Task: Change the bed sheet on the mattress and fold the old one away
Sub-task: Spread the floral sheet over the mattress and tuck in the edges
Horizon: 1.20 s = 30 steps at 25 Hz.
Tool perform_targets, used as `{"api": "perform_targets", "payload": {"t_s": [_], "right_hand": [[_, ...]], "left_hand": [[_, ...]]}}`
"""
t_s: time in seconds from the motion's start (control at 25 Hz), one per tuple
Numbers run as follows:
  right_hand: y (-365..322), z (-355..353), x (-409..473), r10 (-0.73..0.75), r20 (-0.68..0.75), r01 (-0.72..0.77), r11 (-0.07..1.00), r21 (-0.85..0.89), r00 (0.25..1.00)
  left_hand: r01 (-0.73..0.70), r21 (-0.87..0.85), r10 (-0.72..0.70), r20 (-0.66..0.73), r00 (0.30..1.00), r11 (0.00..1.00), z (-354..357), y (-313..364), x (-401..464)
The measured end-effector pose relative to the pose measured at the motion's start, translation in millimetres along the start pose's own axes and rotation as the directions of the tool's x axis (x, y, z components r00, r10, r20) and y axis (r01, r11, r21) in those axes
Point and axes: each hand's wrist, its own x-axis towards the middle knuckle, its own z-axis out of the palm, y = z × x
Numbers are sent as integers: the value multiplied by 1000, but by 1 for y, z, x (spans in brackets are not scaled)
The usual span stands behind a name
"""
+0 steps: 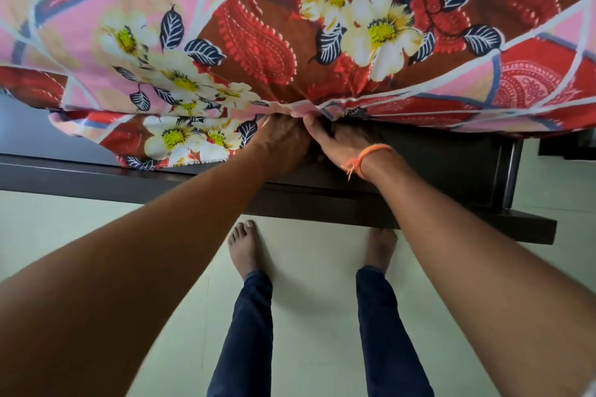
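No text, label, brand, number or sign can be read anywhere in the head view. The bed sheet [290, 35] carries only a printed pattern of flowers, leaves and paisley shapes, with no lettering on it.
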Motion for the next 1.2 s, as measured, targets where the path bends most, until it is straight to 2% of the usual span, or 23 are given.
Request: {"api": "perform_targets", "payload": {"t_s": [0.08,0.16,0.24,0.32,0.4,0.48,0.56,0.68,0.72,0.8,0.88,0.92,1.04,1.12,1.2], "right_hand": [[-3,5,6,18,-13,-18,999,-30,1000],[-8,18,10,21,-124,-25,999,-31,992],[-14,25,15,52,-118,-53,999,-11,992],[-21,26,7,82,0,-82,996,-37,997],[-25,28,-17,-13,61,14,1000,-23,998],[-29,36,-35,-192,18,192,981,18,981],[-39,39,-29,-256,-32,253,966,-59,966],[-57,36,-4,-220,-88,206,968,-146,971],[-59,34,0,-206,-97,189,969,-161,974],[-65,36,7,-172,-73,161,977,-143,982],[-78,41,17,-92,-84,85,993,-85,992],[-87,45,24,-35,-99,30,998,-54,994],[-112,55,24,99,-157,-105,994,-28,983],[-118,65,11,58,-200,-68,997,-44,978],[-123,73,1,-118,-167,113,993,-41,979]], "left_hand": [[-33,22,35,-105,994,999,3,3,-23],[36,-109,-55,-170,984,993,3,5,-44],[116,-243,-140,-82,987,963,5,4,-47],[155,-249,-151,35,988,956,11,1,-40],[151,-143,-148,25,989,978,20,-7,-30],[100,-39,-99,23,995,994,24,-24,-26],[75,-17,-75,-1,997,997,24,-35,-27],[-47,-252,14,-132,991,967,15,-39,-36],[-61,-329,2,-177,984,942,12,-41,-42],[75,-401,-171,-208,963,913,14,-54,-67],[277,-377,-342,-116,932,884,20,-74,-89],[319,-330,-352,-43,935,888,23,-81,-92],[274,-250,-281,10,960,928,29,-89,-75],[285,-208,-287,22,958,936,28,-95,-57],[262,-124,-260,38,965,957,29,-107,-51]]}}
